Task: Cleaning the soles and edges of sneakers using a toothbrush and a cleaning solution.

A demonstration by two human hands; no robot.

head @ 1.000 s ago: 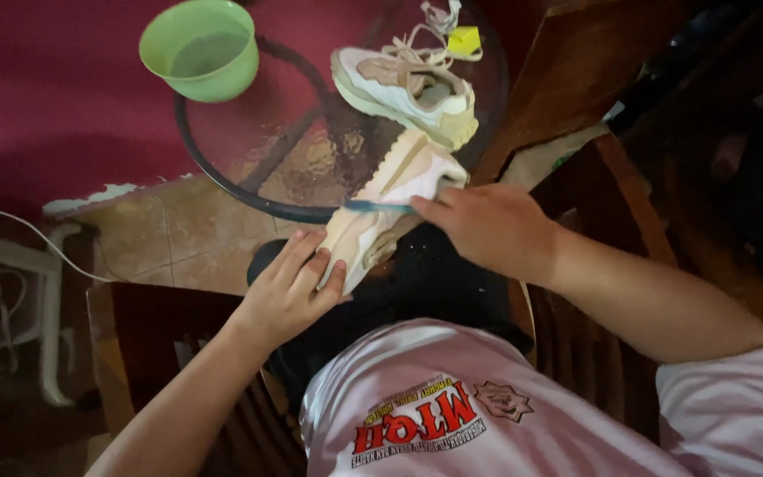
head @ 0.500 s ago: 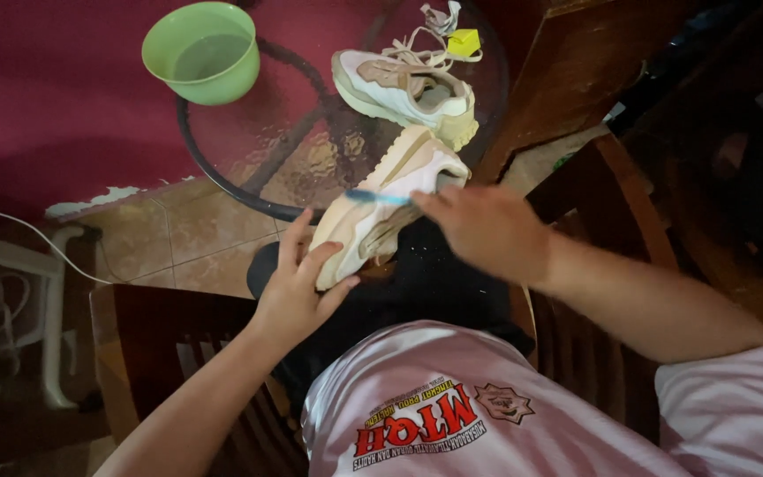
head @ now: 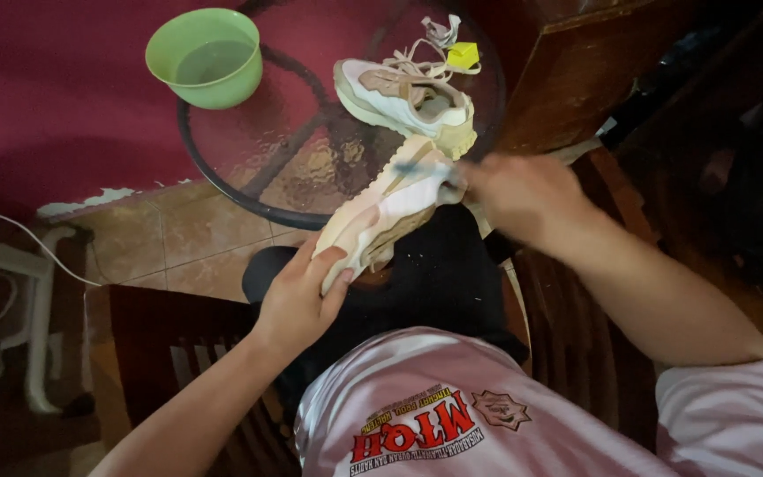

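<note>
Pinks, creams and one green bowl over dark red

The low lace-up fabric sneaker [head: 381,216] in hand is cream with pale pink and tan panels; its twin lace-up sneaker on the table [head: 404,102] is white and cream with tan panels and a yellow tag [head: 463,55]. The slim plastic brush [head: 417,166] has a light blue handle. The round plastic bowl [head: 207,57] is light green, the round textured glass table [head: 258,150] black-rimmed, the wall [head: 46,106] dark red, the floor tiles [head: 187,238] mottled tan.
</note>
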